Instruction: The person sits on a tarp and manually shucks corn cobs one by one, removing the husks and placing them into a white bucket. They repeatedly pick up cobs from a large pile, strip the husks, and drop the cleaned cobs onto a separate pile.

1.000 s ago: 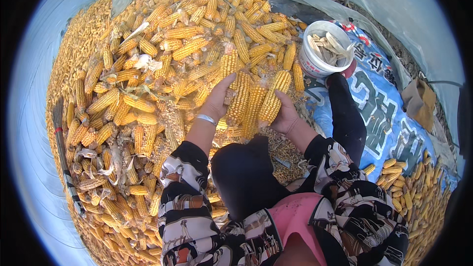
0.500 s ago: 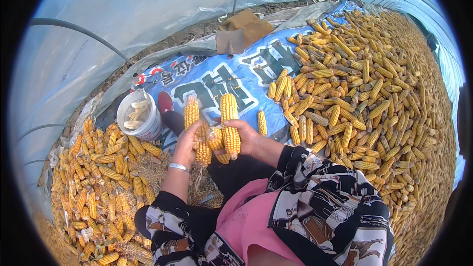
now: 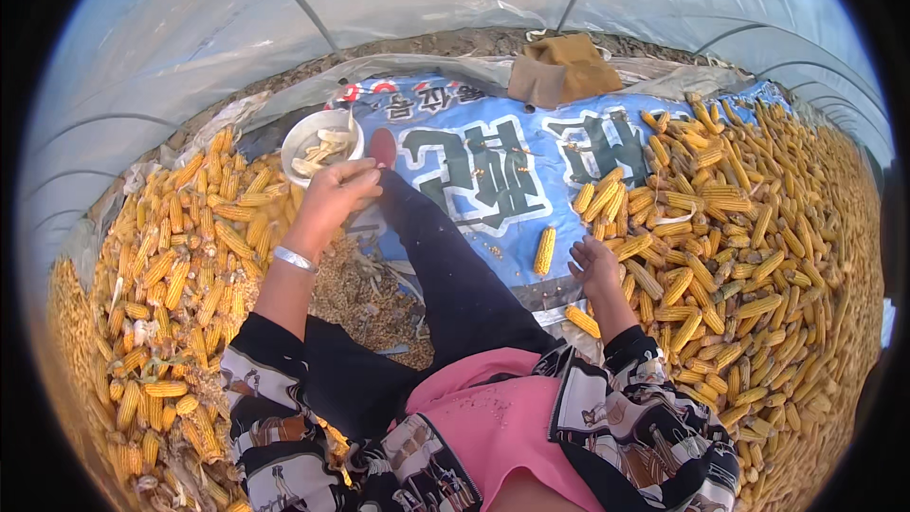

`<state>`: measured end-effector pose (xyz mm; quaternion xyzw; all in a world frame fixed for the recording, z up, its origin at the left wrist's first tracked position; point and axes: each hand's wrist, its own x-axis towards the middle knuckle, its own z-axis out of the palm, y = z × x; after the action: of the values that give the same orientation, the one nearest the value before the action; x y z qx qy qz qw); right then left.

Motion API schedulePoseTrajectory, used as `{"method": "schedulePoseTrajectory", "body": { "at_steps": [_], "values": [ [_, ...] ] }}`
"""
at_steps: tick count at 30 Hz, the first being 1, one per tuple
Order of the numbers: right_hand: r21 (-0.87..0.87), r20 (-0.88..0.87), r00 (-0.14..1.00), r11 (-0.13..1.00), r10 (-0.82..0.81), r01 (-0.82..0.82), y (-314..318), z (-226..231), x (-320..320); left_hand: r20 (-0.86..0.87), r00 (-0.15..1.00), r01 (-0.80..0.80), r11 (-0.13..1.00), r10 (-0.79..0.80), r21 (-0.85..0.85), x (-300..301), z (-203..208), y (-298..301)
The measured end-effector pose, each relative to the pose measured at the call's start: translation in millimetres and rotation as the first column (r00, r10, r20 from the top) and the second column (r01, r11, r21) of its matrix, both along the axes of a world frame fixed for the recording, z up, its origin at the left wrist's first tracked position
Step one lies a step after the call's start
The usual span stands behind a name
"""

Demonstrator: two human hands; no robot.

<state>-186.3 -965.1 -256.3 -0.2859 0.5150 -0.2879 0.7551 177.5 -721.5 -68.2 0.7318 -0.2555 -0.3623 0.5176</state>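
Note:
My left hand (image 3: 334, 194) hovers empty, fingers curled, just below a white bucket (image 3: 320, 144) that holds pale husk pieces. My right hand (image 3: 595, 268) is open and empty, fingers spread, at the near edge of the big pile of yellow corn cobs (image 3: 749, 228) on my right. A single cob (image 3: 544, 250) lies on the blue printed tarp (image 3: 502, 166) just left of that hand, and another cob (image 3: 582, 320) lies near my wrist. My dark-trousered leg (image 3: 436, 256) stretches between both hands toward a red shoe (image 3: 383, 146).
A second heap of corn cobs (image 3: 180, 256) fills the left side, with loose kernels and chaff (image 3: 365, 294) beside my leg. A brown folded cloth (image 3: 561, 66) lies at the tarp's far edge. Clear plastic sheeting on hoops (image 3: 284, 9) arches overhead.
Both hands held a bundle of cobs a moment ago; now they are empty and apart. My view swung from the left heap toward the right pile.

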Motion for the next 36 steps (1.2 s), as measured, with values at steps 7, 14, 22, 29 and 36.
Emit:
{"method": "schedulePoseTrajectory", "body": {
  "at_steps": [7,14,22,29,36],
  "values": [
    [-0.122,-0.169,0.501,0.486,0.849,-0.865,115.9,1.5,177.7,0.016,0.495,-0.863,0.489,0.869,0.123,49.1,-96.1,345.7],
    [-0.179,-0.453,-0.021,-0.114,0.891,-0.977,194.8,-53.0,303.0,0.526,0.679,-0.731,0.405,0.511,0.55,-32.9,-266.0,473.7],
    [-0.389,-0.824,-0.189,-0.776,0.534,-0.497,343.5,-132.7,433.4,0.54,0.803,-0.471,0.286,-0.251,0.834,51.2,-332.5,463.5],
    [-0.382,-0.916,-0.066,-0.91,0.396,-0.16,462.9,-190.3,510.6,0.157,0.974,-0.061,0.479,-0.163,0.876,128.2,-324.9,487.4],
    [-0.224,-0.953,-0.17,-0.96,0.252,-0.167,470.1,-230.0,524.7,0.427,0.899,-0.37,0.682,0.093,0.63,174.0,-366.5,442.4]
  ]
}}
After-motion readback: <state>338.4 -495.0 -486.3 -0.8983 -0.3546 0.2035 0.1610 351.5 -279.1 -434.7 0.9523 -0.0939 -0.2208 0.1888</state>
